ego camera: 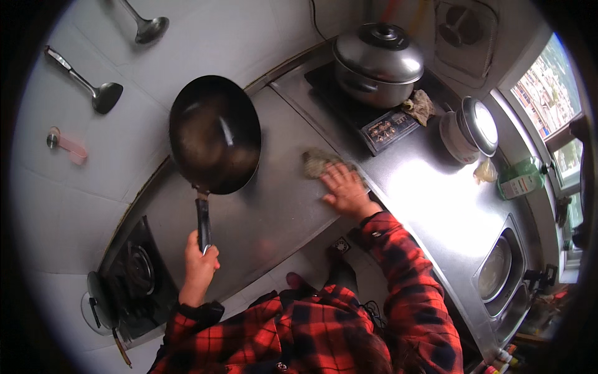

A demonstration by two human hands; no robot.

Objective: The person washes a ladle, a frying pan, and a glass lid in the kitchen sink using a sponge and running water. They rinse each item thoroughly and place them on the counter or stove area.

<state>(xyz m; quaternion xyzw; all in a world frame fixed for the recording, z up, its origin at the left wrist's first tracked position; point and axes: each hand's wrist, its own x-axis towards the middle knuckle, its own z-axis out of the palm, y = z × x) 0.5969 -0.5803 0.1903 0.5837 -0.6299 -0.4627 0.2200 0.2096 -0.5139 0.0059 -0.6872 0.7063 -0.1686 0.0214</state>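
My left hand [200,266] grips the black handle of a wok [212,135]. The wok is tilted so its dark inside faces me, and it appears raised above the steel counter [275,205]. To the right, my right hand [345,189] presses a worn greyish-green cloth [319,162] against the counter, fingers spread over it. The cloth lies by the seam between two counter sections, partly hidden under my fingers. Slight blur shows on the cloth and that hand.
A lidded steel pot [378,70] stands on an induction cooker [387,128], with a crumpled rag [419,107] beside it. A gas stove [135,280] is at lower left. A sink [497,271], green bottle [521,180] and lidded container [460,135] line the right. A spatula [107,97] hangs on the wall.
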